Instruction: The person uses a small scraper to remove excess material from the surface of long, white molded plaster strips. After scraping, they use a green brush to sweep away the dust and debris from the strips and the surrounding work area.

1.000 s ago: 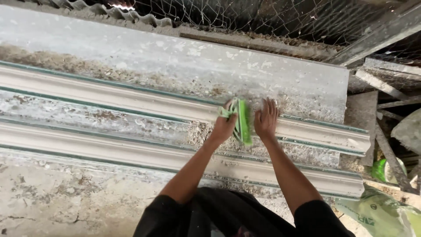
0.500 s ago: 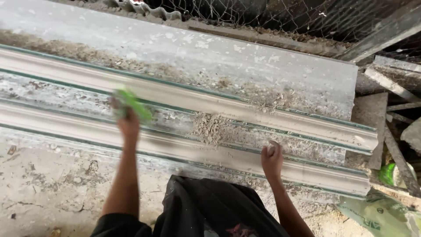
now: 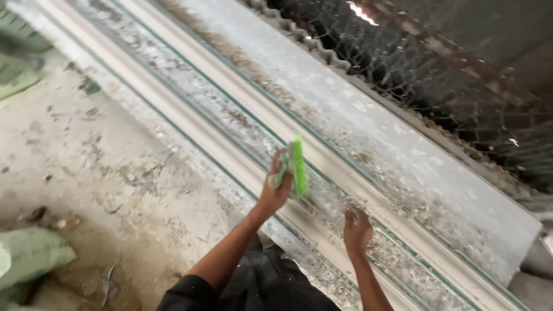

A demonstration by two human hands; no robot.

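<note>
The left hand (image 3: pixel 276 187) is closed around a bright green hand brush (image 3: pixel 296 167), fingers wrapped about its back so that the green body stands on edge just above a long pale plaster moulding (image 3: pixel 230 147) that runs diagonally across the view. The right hand (image 3: pixel 357 230) is spread, palm down and fingers apart, pressing on the same moulding a little further along, where loose grey crumbs and dust lie in the groove. The moulding lies on a dusty concrete floor (image 3: pixel 98 173), one of several parallel white profiles with thin green lines along their edges; beyond them is a broad flat cast slab (image 3: pixel 368 126), then a strip of corrugated sheet (image 3: pixel 299 43) and a wire mesh fence (image 3: pixel 449 86). A greenish sack (image 3: pixel 31 256) sits at the lower left corner, well apart from the hands. The brush looks light and rigid in its body, likely plastic, easy to swing one-handed, and it is best held as it is, across the back, with the working face kept free. The moulding looks stiff but brittle, probably heavy over its full length and prone to cracking or chipping at its thin edges, so a flat steadying palm suits it better than a pinch at the rim. Its powdery surface probably offers little grip.
</note>
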